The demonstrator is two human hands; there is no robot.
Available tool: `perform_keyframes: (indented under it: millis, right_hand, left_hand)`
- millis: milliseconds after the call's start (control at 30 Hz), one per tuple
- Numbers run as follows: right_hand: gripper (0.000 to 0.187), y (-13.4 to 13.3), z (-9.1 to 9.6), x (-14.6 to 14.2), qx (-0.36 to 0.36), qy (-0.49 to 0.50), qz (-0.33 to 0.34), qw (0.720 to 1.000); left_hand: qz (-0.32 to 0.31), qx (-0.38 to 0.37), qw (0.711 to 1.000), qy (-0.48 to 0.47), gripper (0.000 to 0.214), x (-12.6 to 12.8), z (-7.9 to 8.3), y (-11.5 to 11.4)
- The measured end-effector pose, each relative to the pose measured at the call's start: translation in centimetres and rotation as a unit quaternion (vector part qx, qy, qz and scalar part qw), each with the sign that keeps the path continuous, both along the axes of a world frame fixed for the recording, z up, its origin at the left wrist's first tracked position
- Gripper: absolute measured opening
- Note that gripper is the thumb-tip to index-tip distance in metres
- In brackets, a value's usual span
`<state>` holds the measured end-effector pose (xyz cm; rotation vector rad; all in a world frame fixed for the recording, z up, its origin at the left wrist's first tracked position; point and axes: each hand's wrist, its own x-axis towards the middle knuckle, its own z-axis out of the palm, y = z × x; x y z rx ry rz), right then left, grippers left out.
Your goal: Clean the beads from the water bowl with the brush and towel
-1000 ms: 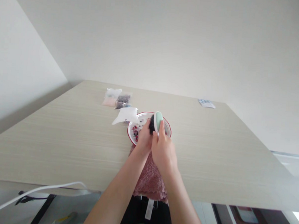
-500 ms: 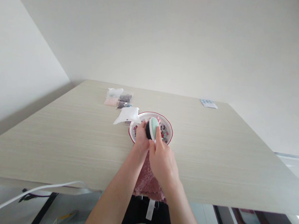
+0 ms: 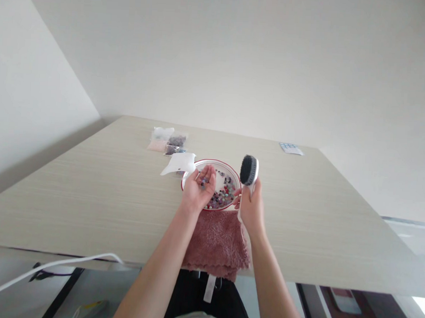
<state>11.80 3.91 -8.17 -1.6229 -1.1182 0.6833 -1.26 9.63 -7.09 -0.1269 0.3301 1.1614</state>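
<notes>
My left hand (image 3: 199, 189) is turned palm up and cupped, with several small dark and bluish beads (image 3: 203, 181) lying in it, over the left side of a white plate (image 3: 222, 164) with red rim lines. Multicoloured beads (image 3: 226, 194) lie spread on the plate, mostly on its right and near side. My right hand (image 3: 252, 206) grips a white-bodied brush (image 3: 249, 170) by its handle, held upright right of the plate with its dark bristles facing left. A folded dusty-pink cloth (image 3: 218, 242) lies below the plate, at the table's front edge.
A white plastic pouch (image 3: 179, 163) lies against the plate's left side. Behind it are clear bags of pink (image 3: 157, 145) and dark beads (image 3: 177, 141). A blue-and-white card (image 3: 291, 149) lies at the back right. A white cable (image 3: 68, 261) crosses the front left edge.
My hands have moved apart. The brush has gone right, off the left hand, and turned so its bristles show. My left palm has opened upward, showing beads in it.
</notes>
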Motion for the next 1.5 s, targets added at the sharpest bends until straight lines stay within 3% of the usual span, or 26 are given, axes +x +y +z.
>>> perform_keyframes:
  millis: [67, 167, 333, 433, 667, 867, 967, 1033, 1133, 1233, 1300, 1367, 1433, 1500]
  right_hand:
    - [0.049, -0.2, -0.5, 1.7, -0.015, 0.021, -0.016, 1.0]
    - [0.053, -0.7, -1.1, 4.1, -0.075, -0.07, -0.049, 0.994]
    - [0.048, -1.1, -1.9, 6.0, -0.199, -0.32, -0.061, 0.924]
    - [0.04, -1.1, -2.1, 6.0, -0.216, -0.366, -0.054, 0.903]
    - [0.03, -1.2, -2.6, 6.3, -0.205, -0.393, -0.067, 0.894]
    - [0.036, -2.0, -3.0, 6.7, -0.184, -0.385, -0.105, 0.898]
    - [0.036, -3.3, -3.1, 6.2, -0.095, -0.365, -0.199, 0.905]
    - [0.027, -4.5, -3.1, 5.3, -0.025, -0.341, -0.214, 0.915]
    - [0.029, -6.1, -3.0, 3.4, -0.048, -0.302, -0.075, 0.949]
    - [0.031, -7.1, -2.9, 1.6, -0.12, -0.298, 0.015, 0.947]
    - [0.026, -7.3, -2.9, 0.7, -0.132, -0.276, 0.057, 0.95]
    - [0.021, -7.3, -2.9, 0.2, -0.116, -0.18, 0.113, 0.97]
    - [0.023, -7.3, -3.0, 0.0, -0.091, -0.017, 0.159, 0.983]
    - [0.029, -7.2, -3.0, 0.0, -0.067, 0.166, 0.181, 0.967]
  left_hand:
    - [-0.018, 0.016, 1.0, -0.011, 0.032, -0.5, 0.3, -0.8]
    - [-0.02, 0.064, 0.997, 0.022, 0.041, -1.3, 1.0, -2.2]
    - [-0.032, 0.118, 0.985, 0.126, 0.049, -1.4, 1.3, -4.9]
    - [-0.063, 0.155, 0.965, 0.204, 0.05, -0.6, 0.2, -6.5]
    - [-0.086, 0.238, 0.879, 0.404, 0.051, 1.2, -3.0, -8.4]
    - [-0.111, 0.282, 0.791, 0.531, 0.05, 1.7, -3.7, -8.6]
    - [-0.116, 0.293, 0.774, 0.549, 0.05, 1.7, -3.7, -8.7]
    - [-0.117, 0.29, 0.776, 0.548, 0.049, 1.7, -3.7, -8.7]
    - [-0.113, 0.296, 0.769, 0.555, 0.049, 1.5, -3.8, -8.7]
    - [-0.102, 0.314, 0.751, 0.572, 0.049, 1.4, -3.9, -8.7]
    - [-0.093, 0.319, 0.746, 0.578, 0.049, 1.4, -4.0, -8.8]
    - [-0.086, 0.318, 0.747, 0.577, 0.05, 1.4, -4.1, -8.9]
    - [-0.073, 0.304, 0.765, 0.563, 0.049, 1.3, -4.1, -9.1]
    - [-0.044, 0.268, 0.803, 0.53, 0.049, 1.2, -4.1, -9.2]
